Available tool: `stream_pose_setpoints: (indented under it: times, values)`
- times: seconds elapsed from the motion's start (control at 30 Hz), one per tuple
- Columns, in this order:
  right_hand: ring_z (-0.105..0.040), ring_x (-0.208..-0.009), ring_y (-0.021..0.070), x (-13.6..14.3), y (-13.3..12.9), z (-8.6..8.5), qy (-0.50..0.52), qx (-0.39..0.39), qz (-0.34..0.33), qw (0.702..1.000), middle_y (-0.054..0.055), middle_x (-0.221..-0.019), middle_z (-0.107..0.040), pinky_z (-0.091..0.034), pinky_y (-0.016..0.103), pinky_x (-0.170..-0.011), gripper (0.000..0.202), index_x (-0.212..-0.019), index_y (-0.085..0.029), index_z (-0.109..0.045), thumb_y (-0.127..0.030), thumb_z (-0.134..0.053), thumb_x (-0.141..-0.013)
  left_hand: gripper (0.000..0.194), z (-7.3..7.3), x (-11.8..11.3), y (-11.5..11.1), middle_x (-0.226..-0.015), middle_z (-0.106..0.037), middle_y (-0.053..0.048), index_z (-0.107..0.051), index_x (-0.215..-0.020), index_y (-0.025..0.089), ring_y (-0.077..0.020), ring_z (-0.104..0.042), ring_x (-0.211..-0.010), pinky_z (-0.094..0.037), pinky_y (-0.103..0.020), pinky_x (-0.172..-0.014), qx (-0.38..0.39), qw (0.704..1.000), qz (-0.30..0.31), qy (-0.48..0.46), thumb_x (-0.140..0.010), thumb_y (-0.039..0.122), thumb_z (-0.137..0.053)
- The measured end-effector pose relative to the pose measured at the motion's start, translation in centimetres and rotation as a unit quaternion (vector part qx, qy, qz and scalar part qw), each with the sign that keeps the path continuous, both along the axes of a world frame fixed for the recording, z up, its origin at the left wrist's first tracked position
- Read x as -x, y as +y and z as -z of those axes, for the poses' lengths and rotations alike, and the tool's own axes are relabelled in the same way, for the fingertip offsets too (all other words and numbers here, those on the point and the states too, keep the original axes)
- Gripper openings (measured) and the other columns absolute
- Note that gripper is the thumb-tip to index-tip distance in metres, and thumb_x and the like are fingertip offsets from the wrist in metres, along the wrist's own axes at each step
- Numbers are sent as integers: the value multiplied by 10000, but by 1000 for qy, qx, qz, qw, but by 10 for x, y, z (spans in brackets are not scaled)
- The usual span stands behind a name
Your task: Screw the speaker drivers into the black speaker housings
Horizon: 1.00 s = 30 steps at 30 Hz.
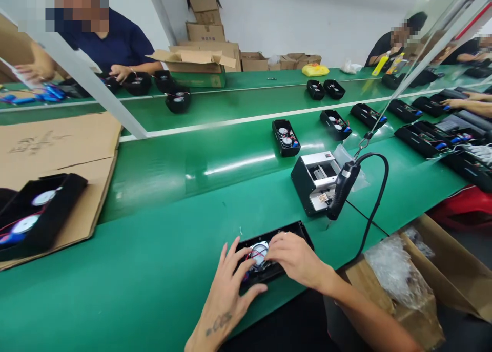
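In front of me a black plastic housing (303, 234) lies open side up on the green bench, with a round white-faced speaker (260, 250) and red and dark wires inside. My left hand (232, 283) rests at the housing's left end, its fingers spread and their tips over the wires beside the speaker. Bent over the middle of the housing, my right hand (298, 257) has its fingers pressed together at the speaker's right edge. Whatever those fingers pinch is hidden beneath them.
An electric screwdriver (343, 188) hangs beside a silver-black screw feeder (319, 180). Another housing (42, 213) sits on cardboard at left. More housings (286, 138) line the conveyor. Boxes with plastic wrap (400, 270) stand at lower right. Co-workers (115, 39) sit across the bench.
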State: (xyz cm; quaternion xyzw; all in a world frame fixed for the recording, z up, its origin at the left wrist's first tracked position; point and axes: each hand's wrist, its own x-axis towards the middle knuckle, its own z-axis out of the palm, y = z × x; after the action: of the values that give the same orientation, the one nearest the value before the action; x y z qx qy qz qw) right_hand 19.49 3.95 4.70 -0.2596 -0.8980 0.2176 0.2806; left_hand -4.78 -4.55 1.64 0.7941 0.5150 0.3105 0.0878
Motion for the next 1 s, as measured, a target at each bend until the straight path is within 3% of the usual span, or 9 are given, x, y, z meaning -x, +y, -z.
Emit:
stream_pose_setpoints:
  times: [0.13,0.23,0.3,0.4,0.53,0.6,0.7,0.87,1.0]
  values:
    - [-717,-853,190,-5,6,-1,109,182,65,975,46,-984,-825,-596,326,-791,180,-1016,-224,-800,-165,-632,-1047,181,-1,-3,0,-1160,-803,-48,-685,-1182,264,-303,-705,-1337,-480,-660,-1232,-13,990,-65,-120,-1002,252,-704]
    - [-731,-682,145,-4,6,-2,159,370,104,909,14,-910,-787,-594,281,-695,117,-953,-209,-780,-175,-678,-999,157,2,-1,-3,-1276,-787,-73,-694,-1179,261,-295,-704,-1342,-558,-593,-1178,16,973,-145,-179,-1034,300,-647]
    - [-749,-698,151,-1,7,-2,185,432,125,874,0,-856,-775,-592,268,-693,89,-938,-204,-771,-180,-695,-979,162,5,4,-5,-1310,-778,-84,-700,-1159,258,-288,-712,-1329,-597,-548,-1136,34,960,-190,-202,-1055,338,-605]
    - [-755,-872,181,2,8,-3,179,374,129,901,17,-907,-800,-596,292,-819,86,-940,-209,-782,-170,-714,-973,174,7,12,-9,-1244,-793,-79,-695,-1127,254,-269,-749,-1258,-635,-490,-1079,33,953,-203,-220,-1062,376,-589]
    - [-711,-989,197,3,2,-9,46,145,19,988,56,-1021,-811,-547,344,-957,141,-1033,-200,-772,-145,-642,-1035,242,4,13,-16,-1377,-719,-101,-689,-1153,261,-322,-679,-1363,-613,-558,-1103,12,981,-128,-143,-1005,452,-695]
    - [-698,-920,189,2,-4,-13,-75,45,-27,996,65,-1053,-804,-523,351,-911,192,-1103,-195,-749,-114,-581,-1056,366,3,8,-17,-1489,-644,-131,-695,-1201,264,-390,-573,-1473,-540,-665,-1160,0,995,-77,-69,-941,509,-773]
    - [-683,-856,192,4,-13,-20,-206,-40,-62,976,58,-992,-792,-483,356,-818,166,-1076,-176,-723,-126,-564,-1072,429,4,-3,-15,-1565,-581,-164,-706,-1231,255,-464,-441,-1559,-411,-778,-1214,-19,999,-29,27,-888,478,-834]
    - [-713,-884,202,6,-12,-15,-222,-49,-81,970,55,-946,-804,-474,366,-807,138,-1040,-168,-726,-146,-592,-1066,199,5,-17,-8,-1556,-599,-162,-708,-1084,214,-464,-360,-1607,-364,-766,-1252,-14,995,-18,94,-900,164,-763]
    - [-762,-939,186,0,6,-3,-135,95,-65,984,52,-1035,-845,-526,323,-875,175,-1103,-206,-788,-137,-643,-1034,263,7,-15,-5,-1515,-635,-146,-693,-1186,230,-442,-416,-1582,-400,-750,-1242,-8,997,-12,71,-930,216,-753]
